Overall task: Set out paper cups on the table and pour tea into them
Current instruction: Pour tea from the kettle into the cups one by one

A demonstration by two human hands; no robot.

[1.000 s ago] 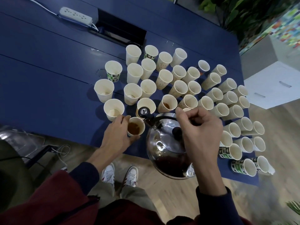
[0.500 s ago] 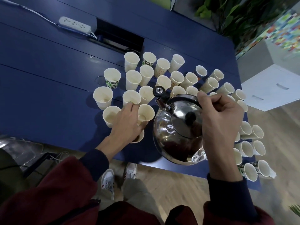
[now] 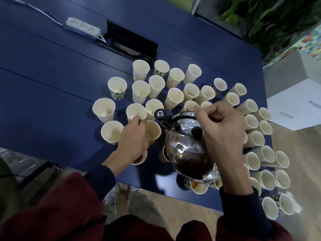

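Several white paper cups stand close together on the blue table. My right hand grips the handle of a shiny steel kettle, held above the table's near edge with its spout pointing to the far left. My left hand has its fingers curled round a paper cup just left of the spout; the cup stands on the table. A cup with tea shows under my left wrist, and another tea-filled cup sits below the kettle.
A white power strip and an open black cable box lie at the far side of the table. A white cabinet stands to the right, plants behind it. The table's near edge runs just before my legs.
The kettle has swung up and away from the cup just filled and now hangs more level. My left hand left that filled cup and took hold of the neighbouring cup farther in.
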